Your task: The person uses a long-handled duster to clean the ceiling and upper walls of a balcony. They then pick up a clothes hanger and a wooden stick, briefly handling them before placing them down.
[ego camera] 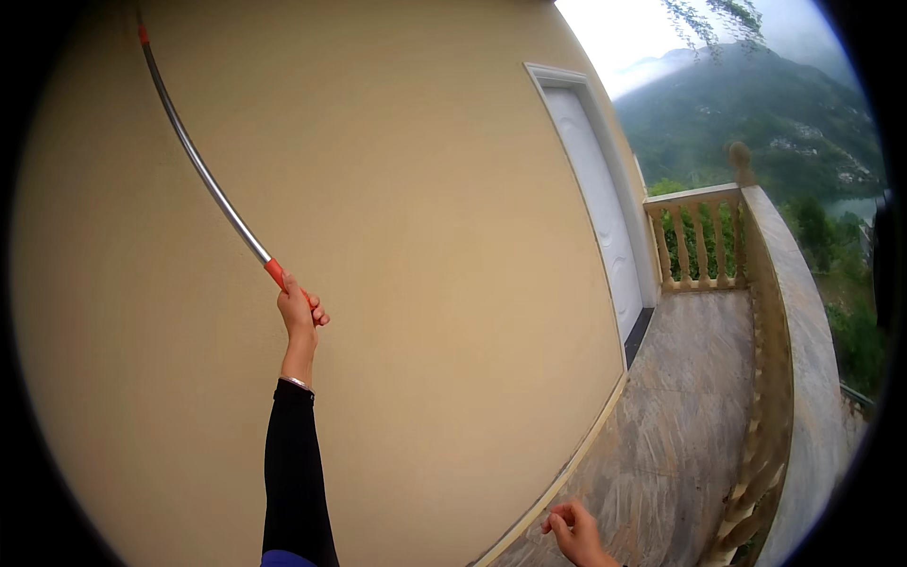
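Note:
My left hand (297,305) grips the red plastic handle (275,273) of a long metal pole (205,170). From the fist the pole rises to the upper left in front of a beige wall (439,248), and it looks bowed in this lens. A red collar (143,34) shows near its far end; whatever the pole carries beyond that is lost in the dark rim. Low in the picture, my right hand (577,533) hangs over the tiled floor with its fingers loosely curled and nothing visible in them.
A white panelled door (592,191) stands shut in the wall, above a dark threshold (640,337). Stone-look tiles (680,397) cover the narrow balcony floor. Along the right runs a balustrade with a stone handrail (801,305), and turned balusters (698,244) close the far end.

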`<state>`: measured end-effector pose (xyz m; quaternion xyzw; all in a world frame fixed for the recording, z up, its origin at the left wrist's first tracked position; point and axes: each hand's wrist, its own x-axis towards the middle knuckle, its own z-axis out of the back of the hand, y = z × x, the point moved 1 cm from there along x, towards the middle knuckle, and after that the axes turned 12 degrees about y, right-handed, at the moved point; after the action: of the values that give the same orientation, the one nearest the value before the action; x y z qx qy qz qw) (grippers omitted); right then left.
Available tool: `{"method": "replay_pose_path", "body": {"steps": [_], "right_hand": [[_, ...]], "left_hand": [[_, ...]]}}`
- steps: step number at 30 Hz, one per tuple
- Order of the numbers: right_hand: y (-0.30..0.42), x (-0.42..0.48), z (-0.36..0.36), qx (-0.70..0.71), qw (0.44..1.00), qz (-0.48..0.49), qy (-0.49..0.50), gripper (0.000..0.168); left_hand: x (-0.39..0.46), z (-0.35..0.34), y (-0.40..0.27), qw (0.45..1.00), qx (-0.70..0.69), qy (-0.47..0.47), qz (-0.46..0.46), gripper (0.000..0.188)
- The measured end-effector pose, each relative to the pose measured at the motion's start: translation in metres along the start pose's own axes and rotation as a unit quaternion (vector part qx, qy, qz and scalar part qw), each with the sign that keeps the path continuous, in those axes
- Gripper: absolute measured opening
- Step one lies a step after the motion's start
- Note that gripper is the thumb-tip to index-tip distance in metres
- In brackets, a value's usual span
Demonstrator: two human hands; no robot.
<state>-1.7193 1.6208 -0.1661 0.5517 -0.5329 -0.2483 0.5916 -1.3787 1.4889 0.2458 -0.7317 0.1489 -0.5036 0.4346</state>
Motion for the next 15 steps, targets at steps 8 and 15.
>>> {"method": "replay_pose_path", "body": {"steps": [8,15], "right_hand": [[-0.075,0.037,0.029,-0.008,0.999,-0.016,-0.033,0.01],[-0.068,0.076,0.04,0.013,0.999,0.035,-0.039,0.012]], "left_hand": [[0.068,-0.036,0.032,0.998,0.056,0.005,0.012,0.05],[0.079,-0.069,0.054,0.999,0.007,0.036,-0.004,0.047]]}}
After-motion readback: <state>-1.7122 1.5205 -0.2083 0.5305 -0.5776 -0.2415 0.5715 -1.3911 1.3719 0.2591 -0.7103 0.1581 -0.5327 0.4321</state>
